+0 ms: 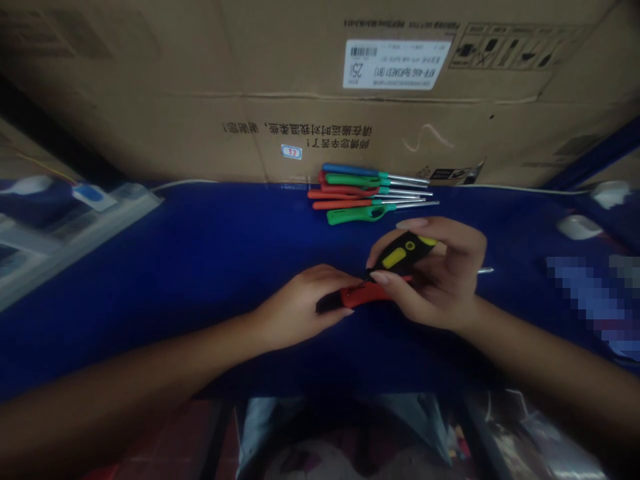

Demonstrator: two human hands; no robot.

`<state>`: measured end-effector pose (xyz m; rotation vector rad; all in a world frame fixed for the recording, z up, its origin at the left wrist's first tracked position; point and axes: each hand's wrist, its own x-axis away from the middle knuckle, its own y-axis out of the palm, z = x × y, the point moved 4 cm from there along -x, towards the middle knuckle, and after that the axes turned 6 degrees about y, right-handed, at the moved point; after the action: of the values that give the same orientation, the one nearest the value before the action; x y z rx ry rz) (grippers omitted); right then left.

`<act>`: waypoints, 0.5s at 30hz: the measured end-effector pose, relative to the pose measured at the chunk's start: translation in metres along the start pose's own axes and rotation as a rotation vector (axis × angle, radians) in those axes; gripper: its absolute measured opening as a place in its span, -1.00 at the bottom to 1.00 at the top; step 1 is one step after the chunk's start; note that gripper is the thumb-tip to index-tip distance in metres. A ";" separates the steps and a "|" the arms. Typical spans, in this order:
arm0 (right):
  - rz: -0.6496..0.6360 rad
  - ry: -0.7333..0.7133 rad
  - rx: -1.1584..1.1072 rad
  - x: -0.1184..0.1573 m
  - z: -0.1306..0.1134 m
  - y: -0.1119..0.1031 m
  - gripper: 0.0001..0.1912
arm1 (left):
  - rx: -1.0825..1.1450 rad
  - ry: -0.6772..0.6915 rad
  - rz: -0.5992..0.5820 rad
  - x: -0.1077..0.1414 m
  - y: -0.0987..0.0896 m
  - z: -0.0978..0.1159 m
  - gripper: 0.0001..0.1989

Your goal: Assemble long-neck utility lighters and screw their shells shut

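My left hand point(300, 303) pinches the dark end of a red lighter point(367, 293) over the blue table. In my right hand point(443, 277) is a black and yellow screwdriver point(405, 255), its lower end touching or very near the red lighter's body. The right fingers hide part of the lighter, and a metal tip shows beyond them on the right. Behind my hands, several long lighters point(355, 215) in green, red, orange and blue lie side by side, their metal rods pointing right.
A cardboard sheet point(175, 127) with printed text stands along the back edge of the blue table point(150, 280). White cables run along that edge. At left sits a pale plastic frame point(75, 233); white objects point(580, 227) lie at right.
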<state>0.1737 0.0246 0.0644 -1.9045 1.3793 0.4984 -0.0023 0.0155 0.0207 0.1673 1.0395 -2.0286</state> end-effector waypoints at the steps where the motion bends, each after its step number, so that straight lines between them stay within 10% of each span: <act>1: 0.012 -0.005 -0.006 0.000 0.000 0.000 -0.34 | -0.001 0.001 0.000 0.000 0.000 0.000 -0.64; 5: 0.054 0.016 -0.026 -0.001 -0.002 -0.004 -0.32 | -0.010 -0.009 -0.018 0.000 0.000 0.000 -0.66; 10: -0.230 0.300 -0.206 -0.016 -0.001 -0.006 -0.49 | -0.008 -0.011 -0.013 -0.001 0.000 -0.001 -0.64; 15: -0.104 0.278 -0.065 -0.030 0.003 -0.019 -0.49 | -0.010 -0.050 -0.020 -0.003 0.002 -0.003 -0.58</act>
<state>0.1815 0.0496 0.0892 -2.1487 1.4410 0.2366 0.0005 0.0184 0.0191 0.1009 1.0235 -2.0353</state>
